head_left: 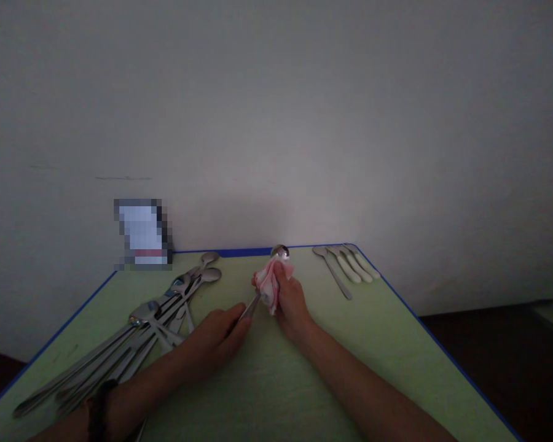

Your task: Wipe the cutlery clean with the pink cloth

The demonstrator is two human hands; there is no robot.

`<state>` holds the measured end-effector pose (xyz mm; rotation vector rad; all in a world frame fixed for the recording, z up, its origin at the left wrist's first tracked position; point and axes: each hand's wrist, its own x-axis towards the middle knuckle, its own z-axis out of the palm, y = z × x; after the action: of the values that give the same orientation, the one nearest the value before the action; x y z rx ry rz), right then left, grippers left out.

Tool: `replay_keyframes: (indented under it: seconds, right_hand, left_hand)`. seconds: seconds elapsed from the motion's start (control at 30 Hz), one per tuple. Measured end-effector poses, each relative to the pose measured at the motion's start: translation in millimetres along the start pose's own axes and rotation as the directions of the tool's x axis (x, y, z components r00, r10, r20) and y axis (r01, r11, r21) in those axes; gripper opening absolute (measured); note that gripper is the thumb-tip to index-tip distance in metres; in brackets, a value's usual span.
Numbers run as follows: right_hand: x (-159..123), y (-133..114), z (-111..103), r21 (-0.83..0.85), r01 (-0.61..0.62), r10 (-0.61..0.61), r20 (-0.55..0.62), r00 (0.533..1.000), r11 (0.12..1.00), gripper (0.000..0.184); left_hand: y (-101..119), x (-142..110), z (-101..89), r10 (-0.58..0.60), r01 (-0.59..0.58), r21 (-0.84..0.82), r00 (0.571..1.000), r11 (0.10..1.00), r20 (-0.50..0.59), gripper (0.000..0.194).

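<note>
My left hand (223, 334) is closed round the handle end of a metal spoon (280, 252). The spoon slants up and away, its shiny bowl showing past a pink and white cloth (268, 283). With fingers wrapped, my right hand (291, 301) grips the cloth around the spoon's upper handle, just below the bowl. The cloth hides that stretch of the spoon. Left of my hands lies a heap of metal spoons (166, 313) with long handles, partly covered by my left forearm.
On the right of the light green table (276, 393) lie a metal spoon (334, 273) and several white-handled pieces of cutlery (357, 267). A blurred-out upright device (142, 233) leans on the wall at the back left. The table has a blue edge.
</note>
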<state>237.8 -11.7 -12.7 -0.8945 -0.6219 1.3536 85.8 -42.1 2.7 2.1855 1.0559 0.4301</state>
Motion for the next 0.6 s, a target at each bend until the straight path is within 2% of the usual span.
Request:
replay_keyframes:
  seconds: [0.13, 0.27, 0.4, 0.5, 0.6]
  right_hand:
    - [7.8, 0.7, -6.3, -0.055, 0.083, -0.083, -0.002, 0.997, 0.995, 0.036]
    - [16.2, -2.1, -12.1, -0.085, 0.19, -0.191, -0.01, 0.981, 0.978, 0.033]
    - [17.3, -5.2, -12.2, -0.072, 0.275, -0.276, -0.001, 0.961, 0.959, 0.032]
    - [15.5, -6.5, -10.9, -0.078, 0.272, -0.272, 0.019, 0.962, 0.959, 0.032]
    - [15.0, -6.3, -12.0, -0.117, 0.211, -0.212, 0.006, 0.977, 0.97, 0.033]
  left_hand:
    - [-5.5, -5.5, -0.6, 0.03, -0.03, 0.0, 1.0, 1.0, -0.002, 0.032]
    - [-10.3, -11.4, -0.7, 0.079, -0.076, 0.05, 0.994, 0.996, -0.073, 0.033]
    - [-8.5, -13.3, -1.4, 0.098, -0.101, -0.011, 0.986, 0.995, -0.132, 0.034]
    - [-7.2, -12.1, -2.2, 0.049, -0.066, -0.092, 0.982, 0.994, -0.18, 0.035]
    - [-9.1, -9.3, -2.3, 0.026, -0.062, -0.189, 0.982, 0.98, -0.188, 0.037]
